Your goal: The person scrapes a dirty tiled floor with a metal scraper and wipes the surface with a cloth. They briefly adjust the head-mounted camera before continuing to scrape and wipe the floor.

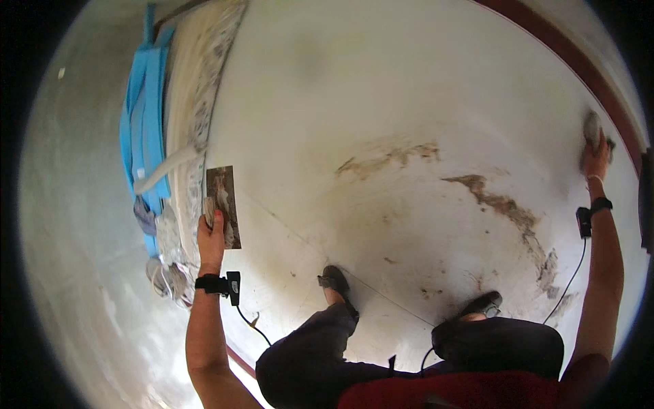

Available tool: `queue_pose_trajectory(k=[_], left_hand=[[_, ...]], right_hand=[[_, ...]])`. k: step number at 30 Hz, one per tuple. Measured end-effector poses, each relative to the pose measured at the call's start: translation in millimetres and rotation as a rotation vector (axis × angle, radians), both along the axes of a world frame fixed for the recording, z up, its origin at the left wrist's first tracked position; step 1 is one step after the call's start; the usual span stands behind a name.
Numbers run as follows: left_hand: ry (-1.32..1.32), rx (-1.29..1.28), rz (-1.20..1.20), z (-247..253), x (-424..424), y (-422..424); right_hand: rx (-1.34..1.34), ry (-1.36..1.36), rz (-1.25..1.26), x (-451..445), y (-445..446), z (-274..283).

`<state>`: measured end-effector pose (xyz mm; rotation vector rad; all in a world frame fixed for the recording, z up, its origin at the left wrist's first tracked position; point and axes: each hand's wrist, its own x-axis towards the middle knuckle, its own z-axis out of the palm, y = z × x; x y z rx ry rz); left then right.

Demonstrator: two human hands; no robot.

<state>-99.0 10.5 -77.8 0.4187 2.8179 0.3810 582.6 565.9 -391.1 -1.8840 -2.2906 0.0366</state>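
My left hand (210, 237) grips the handle of a rectangular plastering trowel (231, 225). Its brown, stained blade lies beside the edge of a long pale item on the left. At the far right, my right hand (596, 162) holds a greyish object (591, 128) against the pale floor (317, 112), close to a dark red border strip. That object is blurred, so I cannot tell whether it is a brush, a scraper or a rag. Brown patches of dirt (506, 207) spread over the floor between my hands.
A long pale plank-like item (186, 92), apparently plastic-wrapped at its edge, lies on the left. Blue straps or fabric (153, 107) rest along it, with a crumpled bundle (171, 278) below. The dark red strip (577, 61) curves along the right. Black cables (569, 286) trail from both wrists.
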Motion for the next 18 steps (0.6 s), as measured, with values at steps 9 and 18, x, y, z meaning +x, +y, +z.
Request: queue_pose_trajectory(k=[9,18], left_hand=[[-0.075,0.186,0.573,-54.5,-54.2,-215.5],[0.065,0.253,0.167,-121.1,-136.3,-229.8]], right_hand=[[-0.436,-0.124,-0.057,-193.7,-44.5,30.8],[-0.398,0.156,0.493,-475.8,-123.0,79.2]])
